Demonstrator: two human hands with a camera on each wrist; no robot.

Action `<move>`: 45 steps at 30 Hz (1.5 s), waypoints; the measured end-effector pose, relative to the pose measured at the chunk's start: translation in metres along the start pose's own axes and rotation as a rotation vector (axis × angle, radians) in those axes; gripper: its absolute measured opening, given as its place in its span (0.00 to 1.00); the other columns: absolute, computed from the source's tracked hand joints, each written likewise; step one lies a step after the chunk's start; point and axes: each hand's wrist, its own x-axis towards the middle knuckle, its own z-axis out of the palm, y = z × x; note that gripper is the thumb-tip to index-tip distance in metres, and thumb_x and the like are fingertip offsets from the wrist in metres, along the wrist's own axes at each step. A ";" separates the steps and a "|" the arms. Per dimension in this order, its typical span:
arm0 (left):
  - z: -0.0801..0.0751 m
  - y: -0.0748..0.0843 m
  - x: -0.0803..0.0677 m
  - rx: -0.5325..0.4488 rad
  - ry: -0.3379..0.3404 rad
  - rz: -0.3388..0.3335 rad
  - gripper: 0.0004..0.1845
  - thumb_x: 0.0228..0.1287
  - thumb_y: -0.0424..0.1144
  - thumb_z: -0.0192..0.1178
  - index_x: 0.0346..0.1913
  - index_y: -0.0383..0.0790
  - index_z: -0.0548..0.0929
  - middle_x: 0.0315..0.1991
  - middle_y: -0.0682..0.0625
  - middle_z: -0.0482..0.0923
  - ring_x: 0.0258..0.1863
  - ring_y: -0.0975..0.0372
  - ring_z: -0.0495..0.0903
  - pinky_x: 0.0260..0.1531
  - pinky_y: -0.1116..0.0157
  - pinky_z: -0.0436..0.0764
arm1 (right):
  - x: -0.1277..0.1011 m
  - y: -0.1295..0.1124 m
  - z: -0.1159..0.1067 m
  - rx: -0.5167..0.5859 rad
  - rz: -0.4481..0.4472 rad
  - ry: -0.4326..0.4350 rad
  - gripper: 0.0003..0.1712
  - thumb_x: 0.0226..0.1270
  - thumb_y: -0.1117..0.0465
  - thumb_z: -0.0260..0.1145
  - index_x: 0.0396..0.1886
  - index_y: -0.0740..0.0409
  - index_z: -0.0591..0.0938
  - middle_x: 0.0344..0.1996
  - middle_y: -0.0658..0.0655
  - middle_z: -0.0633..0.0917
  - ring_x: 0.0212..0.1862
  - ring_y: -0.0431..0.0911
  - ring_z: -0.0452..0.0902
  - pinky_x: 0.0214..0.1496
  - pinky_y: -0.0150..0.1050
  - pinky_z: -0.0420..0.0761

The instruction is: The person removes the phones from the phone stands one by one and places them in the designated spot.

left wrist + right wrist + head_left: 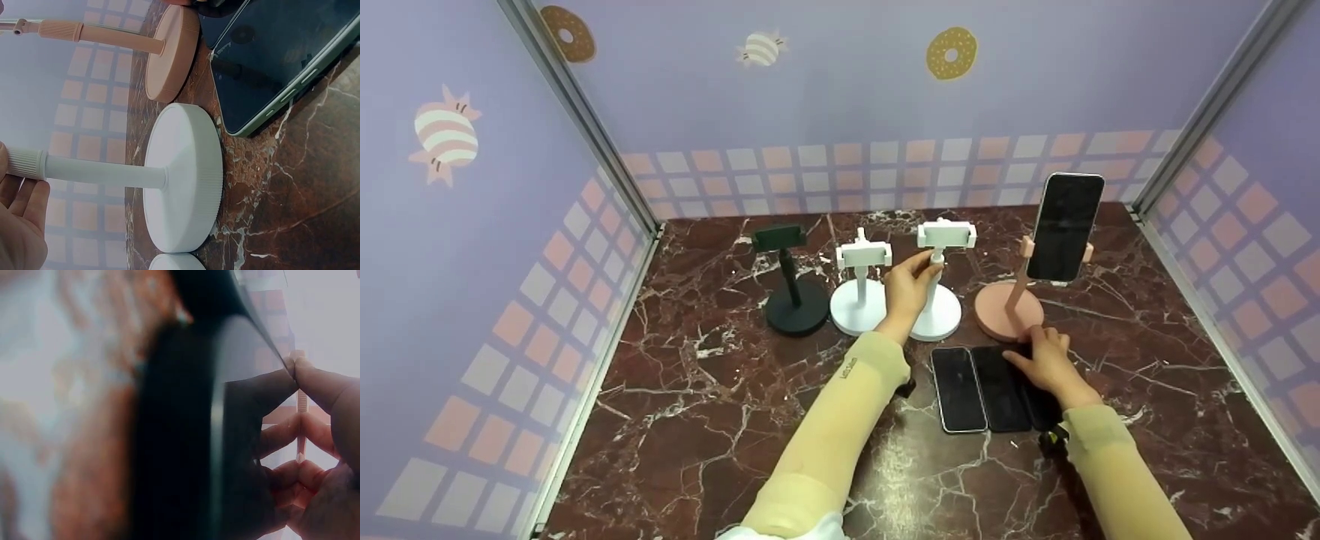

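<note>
My left hand (907,286) grips the collar of the right-hand white phone stand (939,315), just below its clamp. In the left wrist view the curled fingers (29,205) show round the ribbed collar, and the stand's round base is on the table. My right hand (1051,367) is over the far end of the rightmost phone (1041,411), thumb and fingers spread across it. Its fingertips meet their own reflections on the glossy screen (242,455) in the right wrist view. Two more phones, the left one (960,390) and the middle one (1000,394), lie beside it.
A pink phone stand (997,315) behind my right hand holds an upright phone (1066,225) in its clamp. Left of my left hand stand another white phone stand (856,311) and a black one (796,311). Purple patterned panels (840,97) enclose the marble table (690,435).
</note>
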 end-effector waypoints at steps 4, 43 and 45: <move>0.000 0.000 -0.001 0.014 0.004 0.002 0.20 0.62 0.44 0.71 0.54 0.39 0.89 0.48 0.46 0.90 0.48 0.57 0.90 0.51 0.68 0.85 | 0.000 0.000 0.000 0.000 0.009 -0.013 0.21 0.67 0.59 0.73 0.45 0.70 0.73 0.44 0.75 0.70 0.50 0.69 0.59 0.55 0.63 0.64; 0.001 0.003 -0.003 -0.063 0.004 -0.034 0.18 0.64 0.41 0.72 0.54 0.36 0.88 0.47 0.44 0.91 0.45 0.56 0.91 0.46 0.71 0.86 | -0.002 -0.005 -0.016 -0.001 -0.012 -0.027 0.20 0.73 0.59 0.68 0.49 0.71 0.73 0.48 0.75 0.75 0.53 0.69 0.62 0.59 0.63 0.64; 0.002 0.003 -0.004 -0.068 0.016 -0.030 0.17 0.63 0.39 0.72 0.53 0.36 0.88 0.47 0.43 0.91 0.44 0.56 0.91 0.46 0.71 0.86 | -0.003 -0.006 -0.019 -0.003 -0.014 -0.028 0.20 0.73 0.59 0.67 0.50 0.72 0.73 0.48 0.76 0.75 0.54 0.69 0.61 0.59 0.63 0.63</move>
